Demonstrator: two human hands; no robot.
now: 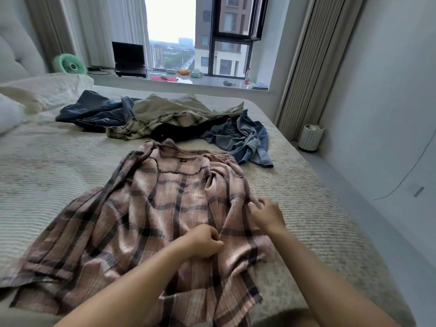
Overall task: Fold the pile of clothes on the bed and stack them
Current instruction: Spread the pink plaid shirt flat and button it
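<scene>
Pink shirt (151,208) flat on near part of bed (306,197), collar far, hem near. Left hand (203,241) and right hand (266,214) both pinch right front edge. Most cloth lies left of grips. Pile (165,116) far.

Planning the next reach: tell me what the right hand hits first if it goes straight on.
The right hand, pinching the pink plaid shirt, points up-left; it would likely meet more of that shirt's rumpled front first.
</scene>
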